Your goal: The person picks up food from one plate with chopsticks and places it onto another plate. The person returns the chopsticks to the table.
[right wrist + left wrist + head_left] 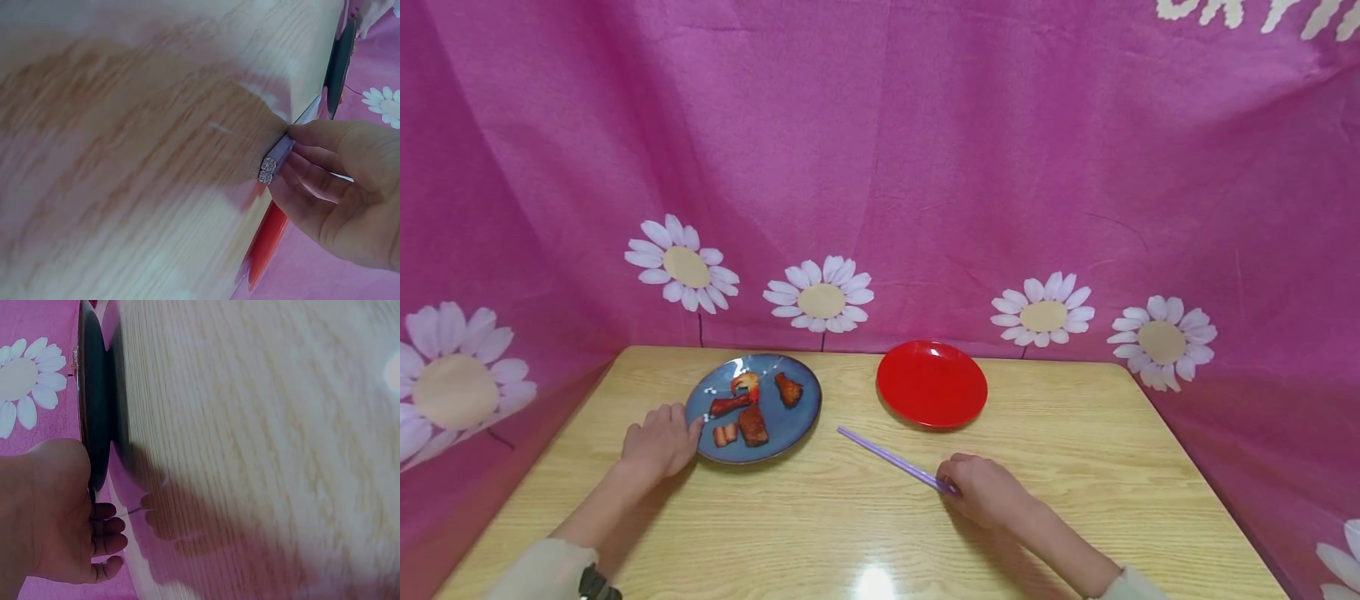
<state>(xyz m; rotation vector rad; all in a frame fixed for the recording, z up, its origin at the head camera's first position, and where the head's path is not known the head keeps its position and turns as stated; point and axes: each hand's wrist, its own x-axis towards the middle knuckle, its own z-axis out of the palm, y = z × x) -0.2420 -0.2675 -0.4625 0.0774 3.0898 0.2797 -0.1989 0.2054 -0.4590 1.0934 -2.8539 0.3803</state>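
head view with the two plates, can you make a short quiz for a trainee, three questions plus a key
1. Multiple choice: what does the right hand hold?
a) a spoon
b) purple chopsticks
c) a fork

2. True or false: the left hand touches the rim of the blue plate, which bears food pieces.

3. Count: how many plates stand on the table?

Key:
1. b, the purple chopsticks.
2. True; the thumb lies at the rim.
3. Two: the blue plate and the red plate.
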